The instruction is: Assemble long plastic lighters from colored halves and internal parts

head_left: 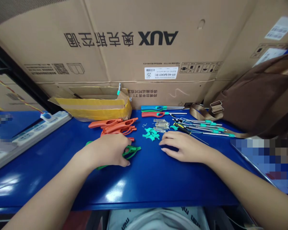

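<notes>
My left hand is closed around a green lighter casing, whose narrow tip sticks out to the right; the palm hides its middle. Just behind it lie several orange lighter casings. My right hand hovers or rests low over the table with its fingers stretched out and nothing visible in them. Close to its fingertips are a pile of small teal triggers and some clear lighter fuel tubes. A black-and-yellow screwdriver lies just beyond this hand.
Blue and red assembled lighters lie at the back. Metal rods with teal ends and wires lie at right, near a brown bag. A yellow-taped cardboard box and a white power strip stand left. Large cardboard walls the back.
</notes>
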`<state>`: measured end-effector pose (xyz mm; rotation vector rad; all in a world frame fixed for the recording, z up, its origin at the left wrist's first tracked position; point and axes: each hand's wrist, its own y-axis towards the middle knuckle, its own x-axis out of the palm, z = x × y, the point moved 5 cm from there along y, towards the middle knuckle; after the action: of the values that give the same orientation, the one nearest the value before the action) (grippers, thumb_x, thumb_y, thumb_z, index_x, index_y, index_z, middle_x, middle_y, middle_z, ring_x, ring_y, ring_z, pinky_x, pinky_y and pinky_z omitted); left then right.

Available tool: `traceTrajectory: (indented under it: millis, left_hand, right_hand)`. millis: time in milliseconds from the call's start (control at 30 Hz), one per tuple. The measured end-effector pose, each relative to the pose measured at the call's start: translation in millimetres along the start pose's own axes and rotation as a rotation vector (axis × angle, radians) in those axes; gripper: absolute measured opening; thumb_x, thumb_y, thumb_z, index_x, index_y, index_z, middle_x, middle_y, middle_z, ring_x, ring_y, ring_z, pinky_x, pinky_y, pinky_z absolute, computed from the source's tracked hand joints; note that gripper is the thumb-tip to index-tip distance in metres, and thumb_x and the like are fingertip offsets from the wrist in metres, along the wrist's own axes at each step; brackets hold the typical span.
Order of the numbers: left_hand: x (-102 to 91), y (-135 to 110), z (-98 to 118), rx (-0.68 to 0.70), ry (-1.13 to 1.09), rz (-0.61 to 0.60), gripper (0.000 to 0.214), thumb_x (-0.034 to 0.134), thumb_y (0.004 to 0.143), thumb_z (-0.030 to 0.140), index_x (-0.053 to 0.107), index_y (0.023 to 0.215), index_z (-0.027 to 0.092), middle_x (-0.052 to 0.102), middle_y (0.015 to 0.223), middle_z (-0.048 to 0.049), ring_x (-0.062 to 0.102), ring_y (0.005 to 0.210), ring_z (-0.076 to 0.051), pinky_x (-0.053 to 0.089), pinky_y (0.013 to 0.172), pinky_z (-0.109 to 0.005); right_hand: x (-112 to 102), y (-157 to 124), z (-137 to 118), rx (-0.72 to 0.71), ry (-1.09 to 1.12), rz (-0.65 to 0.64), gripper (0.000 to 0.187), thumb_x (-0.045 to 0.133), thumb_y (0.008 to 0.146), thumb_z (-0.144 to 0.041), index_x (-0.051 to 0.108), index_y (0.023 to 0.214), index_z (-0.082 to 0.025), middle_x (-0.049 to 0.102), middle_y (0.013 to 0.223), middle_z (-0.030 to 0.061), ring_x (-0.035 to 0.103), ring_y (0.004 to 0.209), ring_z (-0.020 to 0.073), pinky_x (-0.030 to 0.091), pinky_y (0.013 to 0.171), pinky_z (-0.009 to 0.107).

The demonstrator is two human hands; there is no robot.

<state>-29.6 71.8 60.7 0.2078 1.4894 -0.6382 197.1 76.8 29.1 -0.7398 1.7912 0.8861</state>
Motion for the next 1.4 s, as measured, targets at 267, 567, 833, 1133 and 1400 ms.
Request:
traceTrajectory:
  millis: [267, 567, 833, 1133, 1400]
  left_hand:
    - [19.1, 9, 42, 0.302, -0.303, -0.019, 0.026, 0.082, 0.075, 0.036, 0.061, 0.077, 0.020, 0.063, 0.071, 0.0036, 0.058, 0.064, -0.015, 0.036, 0.055, -0.025]
    - [20.4, 28, 30, 0.163, -0.985, 0.060, 0.020, 0.058, 0.092, 0.031, 0.069, 0.092, 0.015, 0.068, 0.082, -0.0012, 0.064, 0.072, -0.015, 0.055, 0.069, -0.029]
    - [51.0, 28, 53, 0.166, -1.089, -0.220, 0.038, 0.069, 0.089, 0.054, 0.073, 0.093, 0.016, 0.066, 0.062, 0.0027, 0.062, 0.049, -0.012, 0.050, 0.055, -0.023]
    - [38.9, 13, 82, 0.597, -0.294, 0.248, 0.056, 0.073, 0.089, 0.042, 0.058, 0.139, 0.022, 0.068, 0.128, -0.0105, 0.063, 0.117, -0.029, 0.047, 0.103, -0.042]
    - [28.4, 11, 61, 0.517, -0.109, 0.084, 0.029, 0.075, 0.081, 0.031, 0.069, 0.107, 0.020, 0.073, 0.097, -0.0036, 0.070, 0.089, -0.025, 0.052, 0.081, -0.036]
  right_hand:
    - [-3, 0, -8, -0.076, 0.069, 0.016, 0.024, 0.056, 0.100, -0.037, 0.073, 0.099, -0.019, 0.072, 0.095, 0.0077, 0.068, 0.087, 0.0193, 0.054, 0.081, 0.033]
    - [-5, -5, -14, -0.030, 0.074, -0.125, 0.022, 0.068, 0.088, -0.037, 0.068, 0.104, -0.022, 0.070, 0.100, 0.0030, 0.066, 0.082, 0.0171, 0.048, 0.073, 0.029]
    - [1, -3, 0, 0.076, -0.019, -0.163, 0.024, 0.071, 0.090, -0.043, 0.066, 0.100, -0.022, 0.069, 0.095, 0.0022, 0.066, 0.080, 0.0180, 0.045, 0.066, 0.028]
    - [-5, -5, 16, 0.195, -0.123, -0.072, 0.026, 0.060, 0.098, -0.042, 0.066, 0.113, -0.023, 0.069, 0.112, 0.0063, 0.069, 0.093, 0.0227, 0.051, 0.075, 0.032]
    - [-46, -30, 80, 0.587, -0.398, 0.053, 0.016, 0.055, 0.089, -0.023, 0.069, 0.097, -0.022, 0.070, 0.108, 0.0088, 0.066, 0.092, 0.0270, 0.046, 0.065, 0.033]
